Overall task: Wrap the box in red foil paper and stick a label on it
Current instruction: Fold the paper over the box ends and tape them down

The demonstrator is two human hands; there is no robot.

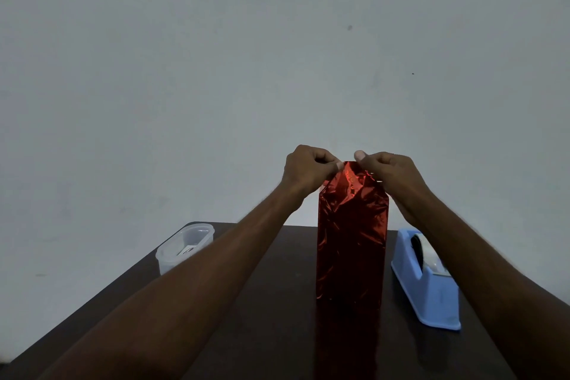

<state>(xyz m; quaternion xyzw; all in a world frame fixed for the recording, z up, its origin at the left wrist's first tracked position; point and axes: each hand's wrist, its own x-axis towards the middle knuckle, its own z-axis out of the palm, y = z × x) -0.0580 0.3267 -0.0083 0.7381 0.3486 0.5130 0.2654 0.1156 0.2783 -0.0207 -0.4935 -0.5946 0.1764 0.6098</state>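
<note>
From the head view, the box [351, 244] stands upright between the forearms, sheathed in red foil paper [354, 182]. The left hand [308, 171] and right hand [390, 177] pinch its top flap, probably to crease it shut. Below them lies a dark table [277, 302]; a tape dispenser [428, 284] waits under the right wrist, a plastic container [185, 245] left, before a plain wall [277, 55].

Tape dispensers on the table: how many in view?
1. The blue tape dispenser sits on the table right of the upright foil-wrapped box. Forearms could hide others.
</note>
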